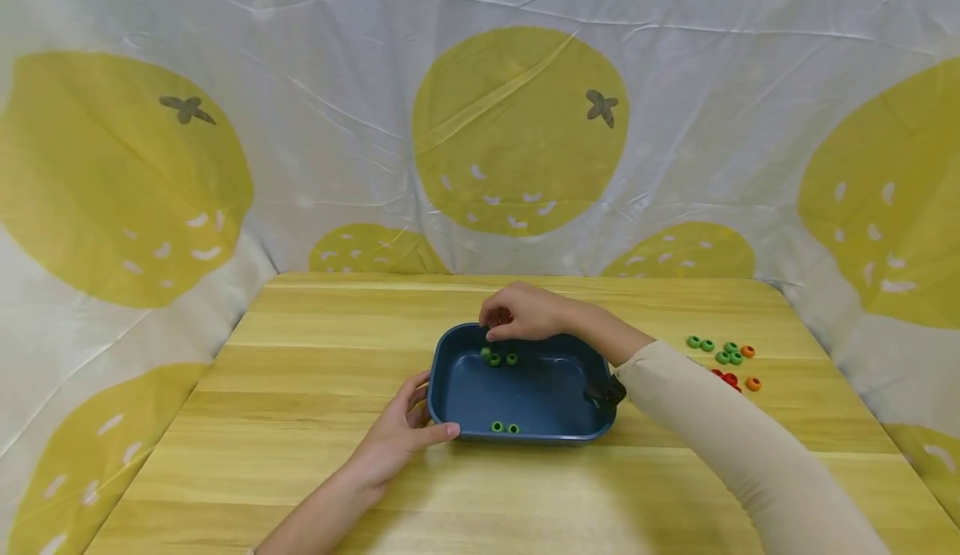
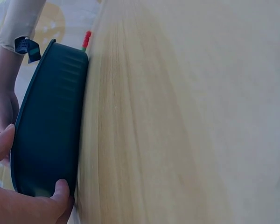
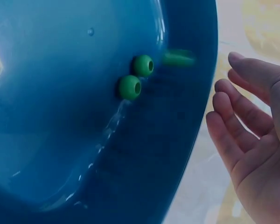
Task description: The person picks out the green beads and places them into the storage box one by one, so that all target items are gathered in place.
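A dark blue rectangular tub (image 1: 547, 392) stands on the wooden table. At its left end my left hand (image 1: 401, 434) grips it, thumb at the rim and fingers (image 2: 62, 191) against the outer wall. Over the far rim hovers my right hand (image 1: 525, 312), thumb and fingertips apart with nothing between them in the right wrist view. Just off those fingertips, a motion-blurred green bead (image 3: 178, 58) is in mid-air over the tub's wall. Two green beads (image 3: 130, 87) lie close together on the tub floor below it. Another pair of green beads (image 1: 506, 428) sits by the near wall.
Right of the tub, several green beads (image 1: 723, 357), orange beads (image 1: 753, 383) and red beads (image 1: 729, 378) lie on the table (image 1: 300, 372), the red ones partly behind my right sleeve (image 1: 720, 430). A fruit-patterned cloth (image 1: 360, 122) hangs behind the table.
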Demonstrator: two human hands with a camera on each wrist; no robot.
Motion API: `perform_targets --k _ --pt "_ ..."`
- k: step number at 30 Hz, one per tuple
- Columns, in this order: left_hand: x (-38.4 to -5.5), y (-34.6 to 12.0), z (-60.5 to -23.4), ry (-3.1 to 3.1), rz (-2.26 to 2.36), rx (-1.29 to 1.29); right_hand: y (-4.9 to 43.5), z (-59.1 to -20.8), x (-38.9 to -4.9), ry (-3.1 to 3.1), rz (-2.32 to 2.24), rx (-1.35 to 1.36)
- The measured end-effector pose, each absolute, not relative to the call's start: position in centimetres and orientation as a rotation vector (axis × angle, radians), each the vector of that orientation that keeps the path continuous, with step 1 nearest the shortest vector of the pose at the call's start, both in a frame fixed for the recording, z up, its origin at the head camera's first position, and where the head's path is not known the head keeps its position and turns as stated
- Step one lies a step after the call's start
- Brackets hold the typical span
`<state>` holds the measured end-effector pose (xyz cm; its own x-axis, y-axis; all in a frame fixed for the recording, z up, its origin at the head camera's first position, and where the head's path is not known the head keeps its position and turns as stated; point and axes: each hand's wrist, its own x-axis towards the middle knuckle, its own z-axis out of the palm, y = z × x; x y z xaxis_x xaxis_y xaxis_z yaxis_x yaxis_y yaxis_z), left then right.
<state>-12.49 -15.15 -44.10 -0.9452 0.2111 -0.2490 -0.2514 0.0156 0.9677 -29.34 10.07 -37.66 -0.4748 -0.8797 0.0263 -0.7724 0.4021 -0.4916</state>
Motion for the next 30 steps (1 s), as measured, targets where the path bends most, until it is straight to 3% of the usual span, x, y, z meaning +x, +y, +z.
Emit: perform_targets --k 30 --pt "-12.4 -15.1 -44.0 1.973 2.010 -0.053 17.1 -38.4 -28.6 2.515 -0.809 -1.275"
